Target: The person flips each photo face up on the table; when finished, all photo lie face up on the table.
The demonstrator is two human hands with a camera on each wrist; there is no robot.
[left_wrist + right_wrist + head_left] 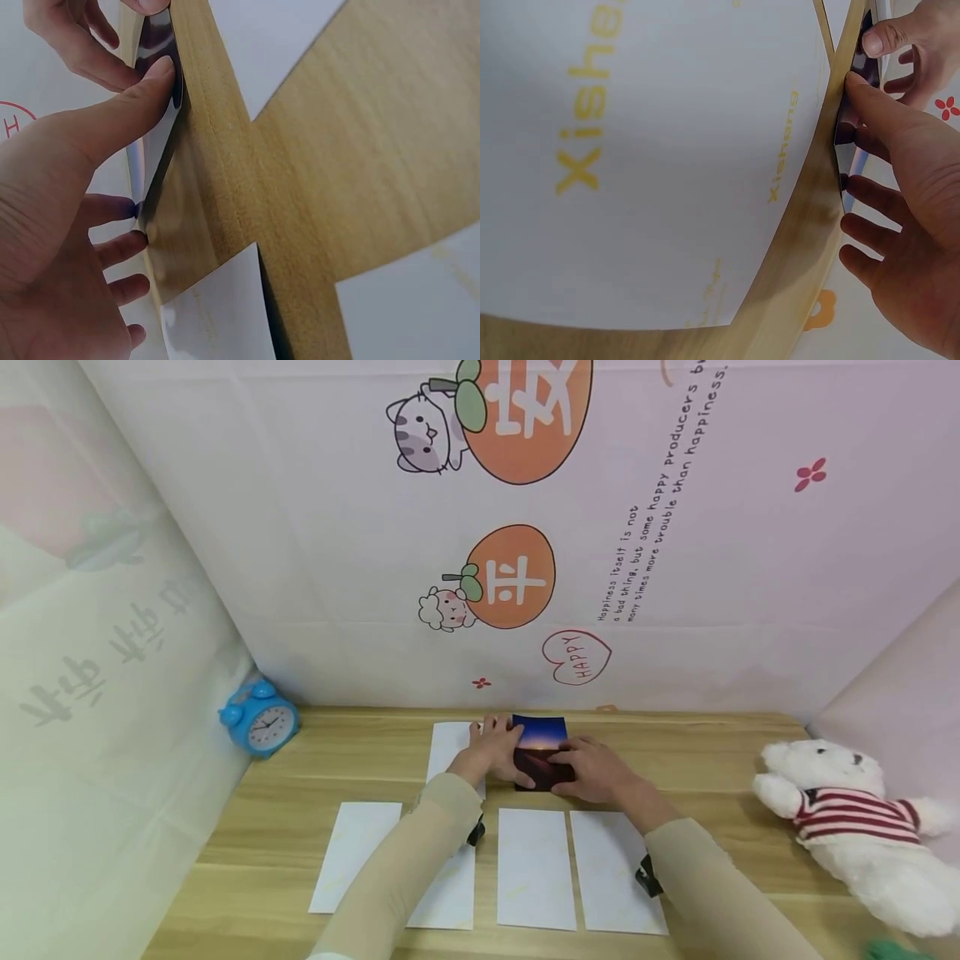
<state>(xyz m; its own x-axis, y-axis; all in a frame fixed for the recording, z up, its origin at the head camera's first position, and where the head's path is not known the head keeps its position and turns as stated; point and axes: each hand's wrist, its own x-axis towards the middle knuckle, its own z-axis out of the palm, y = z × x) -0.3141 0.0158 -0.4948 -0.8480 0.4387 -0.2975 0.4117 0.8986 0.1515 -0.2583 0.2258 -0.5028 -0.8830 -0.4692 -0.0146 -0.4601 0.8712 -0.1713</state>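
Homelike nook: wooden tabletop (pixel 712 760), alarm clock (pixel 267 725), plush toy (pixel 858 827) (cartoon-printed cloth (pixel 337 568) behind).

- I see the photo print (pixel 540 732) run from deep blue through a pale orange glow to dark maroon.
- My right-wrist feed shows yellow lettering on a white sheet (pixel 667 180).
- I get light tan with streaky brown grain on the tabletop (pixel 705 752).
- I read both sleeves (pixel 429 831) as beige.
- I see a bright blue alarm clock (pixel 271 727), white-faced.
- I make out red and white stripes on the white plush toy's shirt (pixel 858 816).
- I find orange fruits (pixel 517 597) with green leaves printed on the whitish backdrop (pixel 337 568).
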